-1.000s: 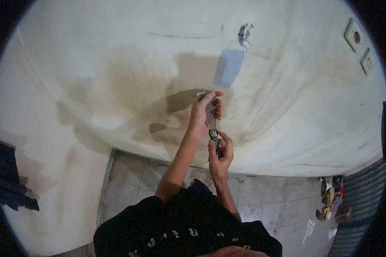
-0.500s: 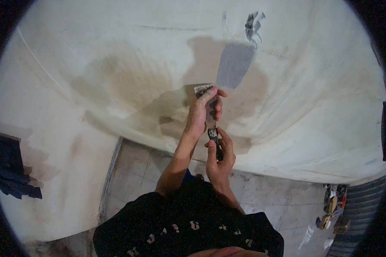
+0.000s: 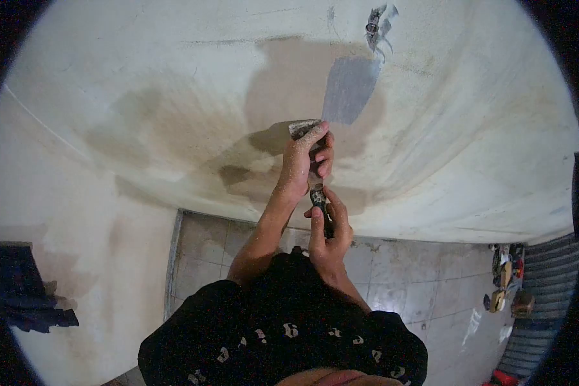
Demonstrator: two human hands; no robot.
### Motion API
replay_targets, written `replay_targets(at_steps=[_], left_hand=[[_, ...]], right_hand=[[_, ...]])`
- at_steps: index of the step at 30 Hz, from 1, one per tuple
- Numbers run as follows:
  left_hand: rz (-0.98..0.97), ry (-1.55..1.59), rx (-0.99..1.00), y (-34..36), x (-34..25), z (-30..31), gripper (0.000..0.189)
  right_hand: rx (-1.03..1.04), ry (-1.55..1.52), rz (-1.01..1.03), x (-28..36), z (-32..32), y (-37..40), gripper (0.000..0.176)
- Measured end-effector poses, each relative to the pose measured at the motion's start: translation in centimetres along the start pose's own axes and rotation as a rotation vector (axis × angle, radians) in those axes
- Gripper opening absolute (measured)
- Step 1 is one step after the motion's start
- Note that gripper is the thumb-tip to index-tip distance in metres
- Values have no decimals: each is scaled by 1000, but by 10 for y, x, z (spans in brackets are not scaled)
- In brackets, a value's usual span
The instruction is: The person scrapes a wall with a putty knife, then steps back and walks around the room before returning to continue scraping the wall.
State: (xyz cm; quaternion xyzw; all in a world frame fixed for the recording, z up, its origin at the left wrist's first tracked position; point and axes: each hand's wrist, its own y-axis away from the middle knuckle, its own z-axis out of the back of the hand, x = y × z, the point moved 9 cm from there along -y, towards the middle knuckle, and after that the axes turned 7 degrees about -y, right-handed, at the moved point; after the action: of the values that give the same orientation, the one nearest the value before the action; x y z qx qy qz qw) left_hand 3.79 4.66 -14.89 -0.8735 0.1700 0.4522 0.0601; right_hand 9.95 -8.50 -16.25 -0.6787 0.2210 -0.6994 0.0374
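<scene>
A putty knife (image 3: 318,197) with a black, plaster-specked handle points up toward the wall. My right hand (image 3: 330,241) grips that handle from below, fingertips near the neck. Higher up, my left hand (image 3: 304,157) is closed around the blade, its thumb along the upper part; pale dust coats the skin. The whitish blade end shows past the left thumb, while fingers hide much of the middle. Just above and right of my left hand, a smooth grey patch (image 3: 350,90) marks the pale wall (image 3: 193,109).
Above the patch is a dark hole with torn edges (image 3: 373,29). Dark cloth (image 3: 19,283) hangs at left. Below runs the tiled floor (image 3: 399,283), with assorted items (image 3: 505,276) along the right beside a corrugated metal surface (image 3: 547,289).
The view has shifted slightly, so the patch and hole sit a little higher and the dark cloth lower. Both hands keep nearly the same hold on the putty knife.
</scene>
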Motion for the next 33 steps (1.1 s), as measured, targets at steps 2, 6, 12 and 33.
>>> replay_targets(at_steps=[2, 6, 12, 33], left_hand=[[11, 14, 19, -1, 1, -1, 34], [25, 23, 58, -3, 6, -1, 34], [4, 50, 84, -3, 7, -2, 36], [0, 62, 81, -4, 10, 2, 38]], right_hand=[[-20, 27, 11, -4, 0, 0, 37], [-77, 29, 33, -5, -2, 3, 38], [-119, 87, 47, 3, -1, 2, 37], [-139, 215, 96, -4, 4, 3, 34]])
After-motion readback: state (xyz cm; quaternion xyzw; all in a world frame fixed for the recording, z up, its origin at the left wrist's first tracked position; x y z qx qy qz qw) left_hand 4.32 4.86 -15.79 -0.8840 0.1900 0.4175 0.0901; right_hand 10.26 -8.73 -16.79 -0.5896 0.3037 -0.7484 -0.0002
